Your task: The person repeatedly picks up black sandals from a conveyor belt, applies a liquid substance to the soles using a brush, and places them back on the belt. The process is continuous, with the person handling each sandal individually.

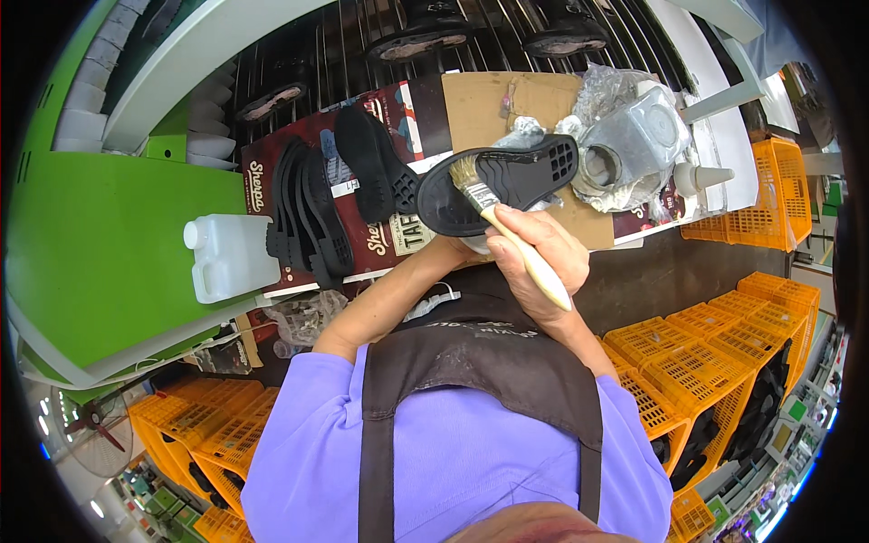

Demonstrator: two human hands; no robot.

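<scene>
A paintbrush (516, 233) with a pale wooden handle and a metal band is gripped in my right hand (552, 258). Its light bristles rest on the inner face of a black shoe sole (525, 176), near its rounded left end. My left hand (450, 251) supports this sole from below, with its fingers mostly hidden beneath it. Just left lies another black sole (367, 158), and beyond it a row of several soles (303, 213) leaning together. To the right, a clear plastic container (647, 131) lies tilted in crumpled plastic, its round opening towards the sole.
Flattened cardboard (593, 231) covers the work surface. A white jug (231, 258) stands at the left on a green machine (118, 244). Black shoes (421, 41) sit on the dark roller rack behind. A white squeeze bottle (701, 178) lies at the right, near orange crates (697, 362).
</scene>
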